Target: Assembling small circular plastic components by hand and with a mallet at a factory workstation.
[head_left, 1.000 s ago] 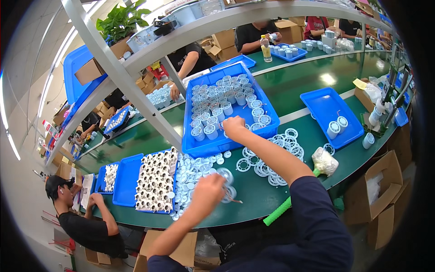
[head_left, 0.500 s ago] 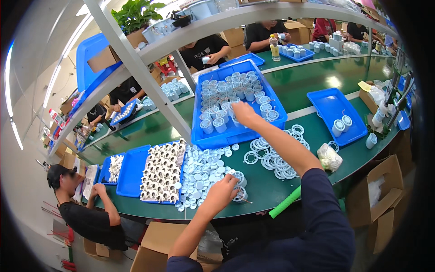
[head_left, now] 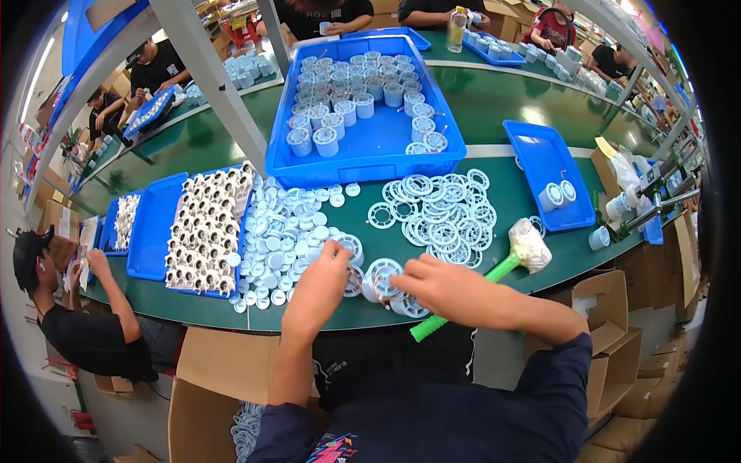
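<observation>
Right hand [head_left: 448, 292] could knock the overhanging mallet [head_left: 531, 247] beside it
Right hand clamps a cup [head_left: 378, 278]; left hand [head_left: 316, 285]: grip unclear.

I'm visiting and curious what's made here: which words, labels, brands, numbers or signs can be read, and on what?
Black shirt at the top: pale chest lettering, which I don't copy out.
Navy shirt at the bottom: multicoloured print; no readable words.
Black clothing above it: small pale print, too small to read.
Bottle: too small to read.
Pale-blue cups: no lettering I can make out.
</observation>
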The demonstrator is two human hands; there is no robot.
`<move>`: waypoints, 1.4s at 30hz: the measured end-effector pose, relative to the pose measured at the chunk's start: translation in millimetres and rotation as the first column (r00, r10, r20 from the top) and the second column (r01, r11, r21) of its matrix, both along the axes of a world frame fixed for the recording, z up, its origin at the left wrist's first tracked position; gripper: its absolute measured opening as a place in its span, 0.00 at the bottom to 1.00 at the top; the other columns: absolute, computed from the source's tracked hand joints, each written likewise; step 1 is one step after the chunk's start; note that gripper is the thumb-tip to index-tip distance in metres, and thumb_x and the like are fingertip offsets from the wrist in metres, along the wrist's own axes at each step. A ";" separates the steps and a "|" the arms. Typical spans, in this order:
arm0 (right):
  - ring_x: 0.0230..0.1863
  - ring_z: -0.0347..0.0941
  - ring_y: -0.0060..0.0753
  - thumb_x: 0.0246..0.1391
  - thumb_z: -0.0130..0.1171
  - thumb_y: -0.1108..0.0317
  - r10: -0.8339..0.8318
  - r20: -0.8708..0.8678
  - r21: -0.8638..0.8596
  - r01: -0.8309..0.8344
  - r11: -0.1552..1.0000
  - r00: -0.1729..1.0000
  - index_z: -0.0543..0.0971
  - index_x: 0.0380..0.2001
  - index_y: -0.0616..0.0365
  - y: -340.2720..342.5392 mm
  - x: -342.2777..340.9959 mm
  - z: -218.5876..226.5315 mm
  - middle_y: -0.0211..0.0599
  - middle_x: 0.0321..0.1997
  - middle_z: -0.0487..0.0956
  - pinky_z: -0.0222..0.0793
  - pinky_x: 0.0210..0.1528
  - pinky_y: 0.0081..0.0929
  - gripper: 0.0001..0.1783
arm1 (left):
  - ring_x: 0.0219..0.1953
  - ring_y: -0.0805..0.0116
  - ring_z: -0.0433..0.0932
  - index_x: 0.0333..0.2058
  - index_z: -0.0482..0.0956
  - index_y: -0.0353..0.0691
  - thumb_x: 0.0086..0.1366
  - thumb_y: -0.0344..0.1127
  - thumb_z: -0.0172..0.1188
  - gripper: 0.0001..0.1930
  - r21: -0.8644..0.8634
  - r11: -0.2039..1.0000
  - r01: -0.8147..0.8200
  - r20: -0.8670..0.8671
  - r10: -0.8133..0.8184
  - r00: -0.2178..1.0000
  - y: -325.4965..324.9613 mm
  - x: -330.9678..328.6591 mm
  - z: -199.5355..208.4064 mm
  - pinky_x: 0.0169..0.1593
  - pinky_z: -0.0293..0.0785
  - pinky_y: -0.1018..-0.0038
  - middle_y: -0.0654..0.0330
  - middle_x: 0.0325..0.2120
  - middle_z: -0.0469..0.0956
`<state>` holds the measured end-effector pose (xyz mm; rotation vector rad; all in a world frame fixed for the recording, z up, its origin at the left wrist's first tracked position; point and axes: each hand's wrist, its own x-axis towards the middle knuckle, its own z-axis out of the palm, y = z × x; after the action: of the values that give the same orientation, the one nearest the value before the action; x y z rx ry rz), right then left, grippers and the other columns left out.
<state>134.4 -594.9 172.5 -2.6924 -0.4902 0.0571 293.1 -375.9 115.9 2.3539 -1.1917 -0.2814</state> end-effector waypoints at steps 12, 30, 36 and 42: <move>0.62 0.72 0.47 0.48 0.65 0.76 0.116 0.264 -0.076 -0.099 0.992 0.958 0.79 0.57 0.49 9.4 9.3 -67.0 0.40 0.58 0.75 0.72 0.58 0.44 0.29 | 0.49 0.49 0.81 0.51 0.81 0.35 0.63 0.21 0.61 0.17 -0.308 0.951 -0.016 0.195 0.079 0.978 13.4 -8.4 3.7 0.51 0.78 0.58 0.53 0.51 0.81; 0.58 0.75 0.56 0.43 0.66 0.84 -0.152 0.424 0.285 0.027 0.958 0.893 0.82 0.45 0.62 20.0 -9.7 -104.2 0.45 0.54 0.78 0.76 0.58 0.47 0.21 | 0.35 0.58 0.79 0.38 0.85 0.42 0.56 0.35 0.78 0.14 -0.539 0.837 -0.093 -0.016 0.100 0.995 10.9 -119.4 -75.8 0.39 0.68 0.63 0.62 0.34 0.83; 0.59 0.73 0.59 0.49 0.72 0.75 -0.456 0.446 0.295 0.355 0.887 0.770 0.80 0.51 0.60 21.5 -23.5 -97.3 0.48 0.60 0.75 0.76 0.56 0.47 0.24 | 0.36 0.61 0.77 0.38 0.85 0.43 0.56 0.39 0.79 0.15 -0.527 0.840 -0.132 -0.012 0.148 0.989 1.5 -123.2 -79.8 0.39 0.65 0.64 0.64 0.35 0.83; 0.43 0.79 0.50 0.60 0.67 0.72 -0.631 0.004 0.640 0.483 0.598 0.776 0.76 0.57 0.64 32.4 -14.3 -100.2 0.53 0.55 0.75 0.77 0.44 0.40 0.23 | 0.36 0.63 0.77 0.28 0.83 0.46 0.53 0.38 0.79 0.12 -0.496 0.808 -0.317 0.063 0.398 0.915 -21.5 -136.8 -92.1 0.40 0.60 0.63 0.69 0.29 0.81</move>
<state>120.1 -562.4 72.3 -2.0732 0.2872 -0.5202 156.3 -397.4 23.8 2.1183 -0.7395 0.3149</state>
